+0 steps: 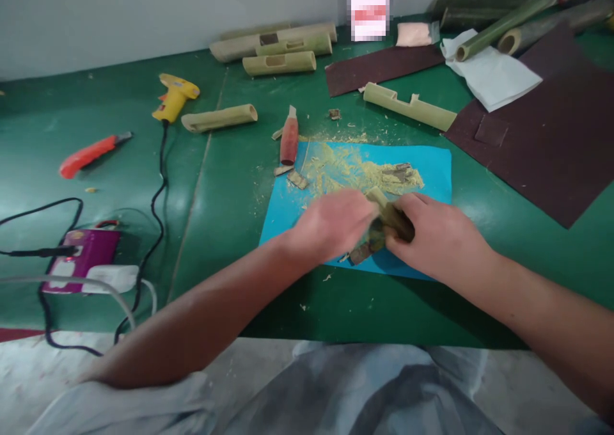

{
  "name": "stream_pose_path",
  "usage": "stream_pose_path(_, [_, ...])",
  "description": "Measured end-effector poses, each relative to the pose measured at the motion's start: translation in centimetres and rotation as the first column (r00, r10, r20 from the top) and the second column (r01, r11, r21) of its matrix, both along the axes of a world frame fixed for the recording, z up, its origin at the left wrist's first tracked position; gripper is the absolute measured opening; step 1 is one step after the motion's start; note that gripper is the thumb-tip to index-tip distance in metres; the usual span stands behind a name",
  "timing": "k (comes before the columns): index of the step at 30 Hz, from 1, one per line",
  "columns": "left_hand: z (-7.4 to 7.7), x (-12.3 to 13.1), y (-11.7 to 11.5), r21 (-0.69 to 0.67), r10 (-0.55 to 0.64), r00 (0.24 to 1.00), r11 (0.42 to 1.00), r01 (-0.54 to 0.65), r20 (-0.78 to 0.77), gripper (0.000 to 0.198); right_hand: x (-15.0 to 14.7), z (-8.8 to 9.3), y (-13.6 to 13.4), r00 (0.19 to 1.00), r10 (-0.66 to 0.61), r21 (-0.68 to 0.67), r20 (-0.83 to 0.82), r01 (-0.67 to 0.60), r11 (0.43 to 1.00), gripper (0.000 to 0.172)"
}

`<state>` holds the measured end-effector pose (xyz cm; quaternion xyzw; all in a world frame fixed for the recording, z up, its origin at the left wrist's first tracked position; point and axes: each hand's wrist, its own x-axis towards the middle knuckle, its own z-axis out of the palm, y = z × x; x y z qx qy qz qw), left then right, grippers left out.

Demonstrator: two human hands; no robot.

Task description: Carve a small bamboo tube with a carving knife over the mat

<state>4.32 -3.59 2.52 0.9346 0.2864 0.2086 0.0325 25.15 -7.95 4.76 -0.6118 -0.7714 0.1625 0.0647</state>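
Note:
My right hand (436, 230) is wrapped round a short piece of green bamboo tube (392, 213), tilted over the blue sheet (283, 216). Against the near-left side of the bamboo, my left hand (336, 224) is closed and smeared by motion; whatever it grips is hidden. Yellowish bamboo dust (336, 169) is spread on the sheet beyond my hands. A chip of bamboo skin (359, 254) lies beneath the bamboo piece. Beyond my left hand rests a red-handled flat blade (288, 142), with small chips beside it.
Left on the green table (225, 217) are a yellow glue gun (175, 99), an orange utility knife (91, 155) and a purple power box (98, 249) with cords. Cut bamboo tubes (278, 63) lie at the back. Dark brown sheets (542, 160) and white paper (499, 77) are right.

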Motion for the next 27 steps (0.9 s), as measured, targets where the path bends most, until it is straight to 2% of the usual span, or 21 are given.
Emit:
stream_pose_path(2, [0.00, -0.05, 0.16, 0.016, 0.039, 0.998, 0.999, -0.040, 0.047, 0.037, 0.04, -0.01, 0.01, 1.000, -0.002, -0.001, -0.010, 0.002, 1.000, 0.014])
stream_pose_path(6, [-0.06, -0.18, 0.23, 0.010, -0.045, 0.999, 0.999, 0.045, 0.006, 0.041, 0.05, -0.03, 0.02, 1.000, 0.004, -0.005, 0.003, -0.004, 1.000, 0.013])
stream_pose_path(11, [-0.36, -0.66, 0.62, -0.009, 0.049, 0.992, 0.999, -0.048, 0.117, 0.028, 0.02, -0.21, 0.03, 1.000, -0.006, 0.008, -0.011, 0.006, 1.000, 0.014])
stream_pose_path(15, [-0.53, -0.71, 0.73, -0.025, -0.004, 0.994, 1.000, 0.007, 0.106, 0.031, -0.02, -0.26, 0.06, 1.000, -0.006, -0.003, -0.002, 0.006, 1.000, 0.014])
stream_pose_path(19, [-0.46, -0.61, 0.49, -0.029, 0.041, 0.989, 0.999, -0.037, 0.139, 0.027, -0.07, -0.14, 0.05, 1.000, -0.015, -0.006, -0.003, 0.015, 1.000, 0.014])
stream_pose_path(23, [-0.38, -0.42, 0.17, -0.064, -0.014, 0.995, 0.998, 0.020, 0.097, 0.035, -0.06, -0.16, -0.01, 1.000, -0.008, -0.009, -0.002, 0.008, 1.000, 0.013])
stream_pose_path(27, [-0.31, -0.27, 0.08, -0.018, 0.024, 0.991, 1.000, -0.021, 0.131, 0.032, -0.04, -0.34, -0.02, 1.000, -0.006, 0.001, -0.011, 0.006, 1.000, 0.013])
